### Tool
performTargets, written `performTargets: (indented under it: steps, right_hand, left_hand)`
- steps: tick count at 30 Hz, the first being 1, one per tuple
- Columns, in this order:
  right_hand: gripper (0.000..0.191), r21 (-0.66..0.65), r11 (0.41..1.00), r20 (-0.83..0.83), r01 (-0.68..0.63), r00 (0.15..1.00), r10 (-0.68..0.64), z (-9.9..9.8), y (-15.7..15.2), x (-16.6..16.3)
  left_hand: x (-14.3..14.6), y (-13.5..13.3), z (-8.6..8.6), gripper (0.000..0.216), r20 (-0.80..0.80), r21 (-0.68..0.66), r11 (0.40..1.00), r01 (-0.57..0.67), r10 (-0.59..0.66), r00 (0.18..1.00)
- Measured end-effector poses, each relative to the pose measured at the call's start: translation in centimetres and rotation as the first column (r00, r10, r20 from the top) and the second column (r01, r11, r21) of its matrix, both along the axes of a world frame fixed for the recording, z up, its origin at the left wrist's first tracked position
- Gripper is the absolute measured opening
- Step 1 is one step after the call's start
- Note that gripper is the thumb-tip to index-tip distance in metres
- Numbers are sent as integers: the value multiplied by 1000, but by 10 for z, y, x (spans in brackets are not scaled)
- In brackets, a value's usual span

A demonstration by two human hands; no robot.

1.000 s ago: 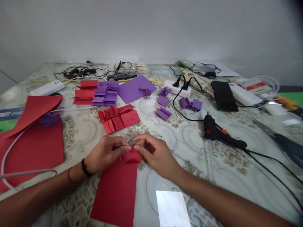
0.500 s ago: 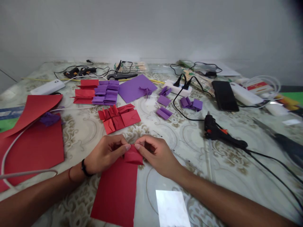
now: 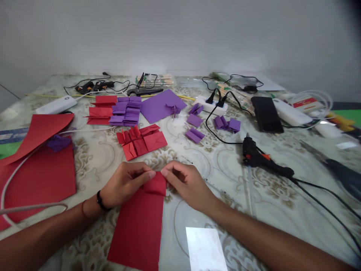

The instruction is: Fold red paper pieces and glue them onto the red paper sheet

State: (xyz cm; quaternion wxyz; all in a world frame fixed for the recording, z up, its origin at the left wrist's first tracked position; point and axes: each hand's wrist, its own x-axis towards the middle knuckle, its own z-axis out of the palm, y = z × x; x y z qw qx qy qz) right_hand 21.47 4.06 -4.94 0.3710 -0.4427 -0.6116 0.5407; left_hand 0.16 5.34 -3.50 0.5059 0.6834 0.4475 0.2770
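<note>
My left hand [image 3: 126, 182] and my right hand [image 3: 186, 184] meet at the far end of a red paper strip [image 3: 138, 229] lying on the patterned table [image 3: 225, 177]. Both pinch its folded top edge [image 3: 155, 184] between thumb and fingertips, fingers curled. A black band circles my left wrist. Just beyond my hands lies a cluster of folded red paper pieces [image 3: 141, 141].
Folded purple pieces [image 3: 125, 111] and a purple sheet [image 3: 160, 105] lie further back. Large red sheets [image 3: 36, 169] and a white cable are at left. A black glue gun [image 3: 262, 158] with its cord lies right. A power strip [image 3: 211, 105], phone [image 3: 266, 113] and tools line the back.
The folded end of the red strip has been pressed flatter and squarer. My hands stayed in place, with only small finger movements.
</note>
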Motion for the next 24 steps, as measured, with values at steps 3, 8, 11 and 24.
performTargets:
  steps: [3, 8, 11, 24]
  right_hand:
    - [28, -49, 998, -149, -38, 988, 31, 2, -1, 1]
    - [28, -26, 997, -28, -71, 997, 70, 3, 0, -2]
    - [25, -22, 1000, 25, -15, 1000, 16, -1, 1, -3]
    - [16, -51, 998, -107, 42, 993, -47, -5, 0, -3]
  left_hand:
    - [1, 2, -3, 31, 101, -4, 976, -217, 217, 971]
    - [4, 3, -5, 25, 188, 20, 957, -290, 281, 941]
    - [5, 3, -5, 21, 232, -60, 973, -224, 232, 945]
    - [5, 2, -6, 23, 378, -240, 971, 1, 92, 921]
